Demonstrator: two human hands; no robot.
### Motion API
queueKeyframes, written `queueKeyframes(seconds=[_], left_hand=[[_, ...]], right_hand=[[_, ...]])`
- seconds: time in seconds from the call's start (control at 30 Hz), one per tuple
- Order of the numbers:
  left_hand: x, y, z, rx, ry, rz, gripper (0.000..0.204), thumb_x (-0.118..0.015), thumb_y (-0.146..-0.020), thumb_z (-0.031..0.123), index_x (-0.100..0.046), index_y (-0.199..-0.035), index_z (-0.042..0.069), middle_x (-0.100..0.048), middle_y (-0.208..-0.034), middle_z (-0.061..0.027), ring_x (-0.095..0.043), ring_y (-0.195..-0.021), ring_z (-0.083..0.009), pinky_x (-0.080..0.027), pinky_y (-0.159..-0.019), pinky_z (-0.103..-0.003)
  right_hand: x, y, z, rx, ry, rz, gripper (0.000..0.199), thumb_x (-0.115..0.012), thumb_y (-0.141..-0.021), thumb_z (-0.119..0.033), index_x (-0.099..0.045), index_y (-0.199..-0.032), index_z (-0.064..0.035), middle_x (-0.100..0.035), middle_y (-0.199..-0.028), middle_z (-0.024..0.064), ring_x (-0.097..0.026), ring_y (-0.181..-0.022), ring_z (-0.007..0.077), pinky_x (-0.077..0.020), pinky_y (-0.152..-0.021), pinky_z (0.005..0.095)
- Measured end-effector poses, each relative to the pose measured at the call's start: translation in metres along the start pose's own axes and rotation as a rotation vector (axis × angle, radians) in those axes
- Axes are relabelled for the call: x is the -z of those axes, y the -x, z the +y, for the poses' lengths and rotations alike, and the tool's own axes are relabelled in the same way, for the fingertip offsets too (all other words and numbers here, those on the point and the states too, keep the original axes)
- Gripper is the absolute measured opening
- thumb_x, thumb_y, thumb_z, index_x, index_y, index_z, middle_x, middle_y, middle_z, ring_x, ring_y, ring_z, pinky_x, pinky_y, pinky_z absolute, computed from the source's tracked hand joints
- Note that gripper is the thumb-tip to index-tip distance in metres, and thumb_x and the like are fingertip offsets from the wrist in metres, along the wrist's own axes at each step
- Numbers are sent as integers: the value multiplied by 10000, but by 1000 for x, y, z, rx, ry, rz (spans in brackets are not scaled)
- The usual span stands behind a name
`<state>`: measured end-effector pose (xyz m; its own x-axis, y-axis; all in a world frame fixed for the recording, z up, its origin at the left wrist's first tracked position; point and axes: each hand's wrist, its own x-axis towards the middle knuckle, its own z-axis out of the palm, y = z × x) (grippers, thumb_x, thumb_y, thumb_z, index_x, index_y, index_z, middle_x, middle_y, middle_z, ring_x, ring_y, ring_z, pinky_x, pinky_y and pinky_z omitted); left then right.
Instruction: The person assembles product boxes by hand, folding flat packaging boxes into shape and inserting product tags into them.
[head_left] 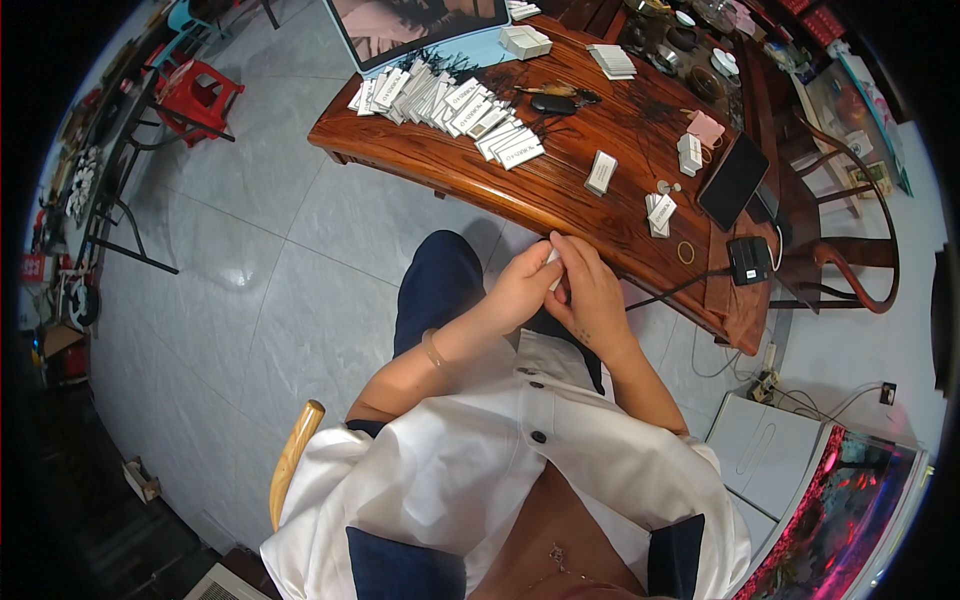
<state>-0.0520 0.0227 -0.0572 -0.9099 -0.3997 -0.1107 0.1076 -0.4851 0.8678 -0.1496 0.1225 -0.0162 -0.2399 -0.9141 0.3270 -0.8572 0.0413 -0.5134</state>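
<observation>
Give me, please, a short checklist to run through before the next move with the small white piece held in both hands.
1. Small white piece held: ok, left hand and right hand meet around it.
2. Piece fully visible: not ok, the fingers hide most of it.
3. Hands over the lap, short of the wooden table: ok.
4. Row of white packets within sight on the table: ok.
5. Single white box near the table edge, standing apart: ok.
6. Black cable off the table edge close to the right hand: cannot tell whether it touches.

One wooden table [560, 190], two tablets [733, 180], one red stool [197, 95]
</observation>
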Motion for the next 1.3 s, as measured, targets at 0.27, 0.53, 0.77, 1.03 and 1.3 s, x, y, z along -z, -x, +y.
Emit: queueKeyframes(seconds=[0.27,0.53,0.77,1.03,1.3], left_hand=[[-2,1,2,-5,15,10,145,-433,-987,124,-530,-1002,17,-552,-809,-27,-522,-691,-85,-447,-607,-221],[-1,0,2,-12,4,9,143,-430,-986,119,-531,-994,19,-557,-808,-28,-524,-688,-84,-446,-613,-219],[0,-2,0,-14,11,9,138,-435,-982,118,-532,-995,20,-558,-814,-25,-526,-688,-82,-446,-615,-217],[0,0,2,-8,0,9,137,-440,-974,112,-535,-1017,22,-552,-824,-19,-523,-687,-81,-445,-607,-218],[2,-1,-3,-10,-13,32,132,-443,-987,140,-520,-972,34,-549,-804,-21,-522,-687,-82,-445,-608,-217]], right_hand=[[1,-1,0,23,7,4,660,-707,-689,-92,-462,-1300,-38,-515,-1210,167,-574,-993,338,-476,-816,395],[1,-2,-1,7,3,3,666,-713,-681,-95,-466,-1298,-50,-519,-1213,157,-579,-987,333,-483,-812,390],[1,-2,0,14,5,7,672,-716,-674,-94,-469,-1298,-56,-519,-1214,150,-584,-965,329,-487,-802,386],[0,-1,0,-4,-9,-6,669,-716,-671,-92,-475,-1294,-53,-519,-1210,148,-586,-961,324,-488,-801,383],[-1,-1,-2,-16,-18,-7,675,-717,-672,-90,-469,-1298,-50,-519,-1211,152,-593,-948,324,-496,-782,379]])
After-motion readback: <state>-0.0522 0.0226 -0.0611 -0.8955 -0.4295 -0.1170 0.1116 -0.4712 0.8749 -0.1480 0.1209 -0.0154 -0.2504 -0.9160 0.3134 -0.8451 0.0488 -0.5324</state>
